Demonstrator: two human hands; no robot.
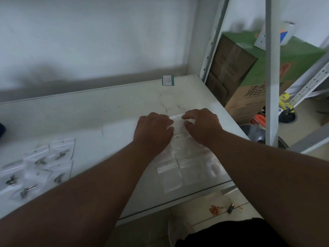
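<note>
White tabletop (106,113) pushed against a plain pale wall (89,41), some faint scuffs on the surface. Far edge: a small green card (168,80) lying flat. Left side: a loose heap of filled bags (35,166), each with a small metal part inside, overlapping one another. Near the right front edge: a pile of empty bags (187,163), flat, partly under the right forearm. Right of the tabletop is a grey metal shelf rack (271,68) with a green box (249,68) leaning behind its upright and a metal bowl (256,132) low beside it. Tiled floor (195,220) below, with a red stain (214,209) on it.

Both forearms are stretched forward, palms down, hands close together above the empty pile. The small clear bag (178,125) sits between them, on the tabletop just beyond the pile, its white top strip facing away. Left hand (153,129): grip curled, fingertips closed on the left end of the strip. Right hand (201,125): grip pinching the right end, thumb below and fingers over the top. The bag's contents cannot be made out.
</note>
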